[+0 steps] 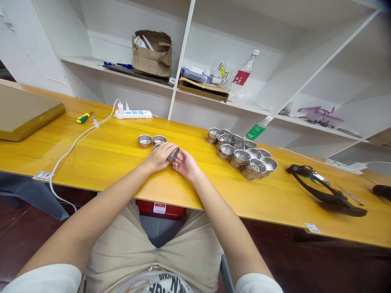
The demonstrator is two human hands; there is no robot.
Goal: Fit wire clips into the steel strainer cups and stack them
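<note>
Both of my hands meet above the yellow table (pixel 122 162), around a small perforated metal strainer cup (pixel 174 155). My left hand (pixel 161 156) covers the cup from the left with its fingers curled over it. From the right, my right hand (pixel 185 163) grips its edge with bent fingers. The cup is tilted, and the hands hide much of it. Just behind my left hand stand a metal cup (pixel 145 141) and another cup (pixel 159 139); a further one is partly hidden by that hand.
Stacked strainer cups (pixel 241 156) crowd the table to the right, near a black headset strap (pixel 324 191). A green-labelled bottle (pixel 257 129) stands behind them. Leftward are a white power strip (pixel 133 114), its cable (pixel 76 140), a screwdriver (pixel 83 118) and a cardboard box (pixel 27 110).
</note>
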